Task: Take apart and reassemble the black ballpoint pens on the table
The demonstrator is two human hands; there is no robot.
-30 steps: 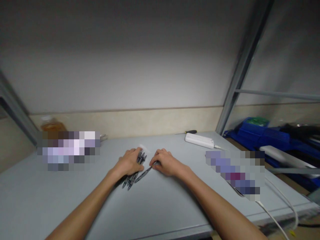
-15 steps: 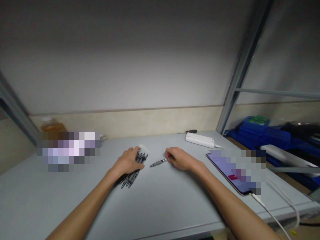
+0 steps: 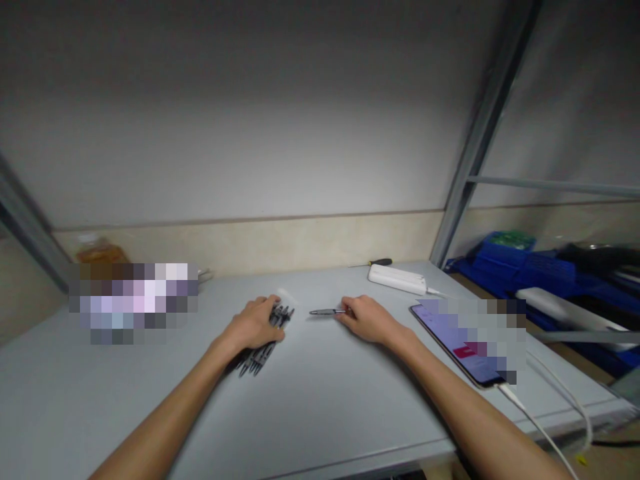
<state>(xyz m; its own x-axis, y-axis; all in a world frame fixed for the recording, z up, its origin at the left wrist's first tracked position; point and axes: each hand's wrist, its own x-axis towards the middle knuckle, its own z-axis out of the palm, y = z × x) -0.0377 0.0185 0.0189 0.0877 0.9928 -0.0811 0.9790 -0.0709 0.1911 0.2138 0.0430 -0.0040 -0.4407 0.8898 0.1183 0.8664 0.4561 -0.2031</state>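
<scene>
My left hand (image 3: 253, 324) lies on a bundle of several dark pens (image 3: 263, 347) on the grey table (image 3: 320, 407), fingers curled over them. The pens' tips stick out toward me below the hand. My right hand (image 3: 367, 318) pinches one single pen (image 3: 326, 311) by its end. That pen lies nearly level, its tip pointing left toward the bundle, a hand's width away from it. A small clear wrapper (image 3: 286, 295) shows just beyond my left fingers.
A phone (image 3: 457, 347) with a white cable (image 3: 545, 427) lies at the right. A white power bank (image 3: 397, 279) and a screwdriver (image 3: 375, 263) sit near the back wall. A bottle (image 3: 97, 252) stands back left. Blue bins (image 3: 520, 263) sit beyond the metal post (image 3: 480, 133).
My right hand has drawn one pen out of the bundle and carried it right and away from me. The left hand stays on the bundle.
</scene>
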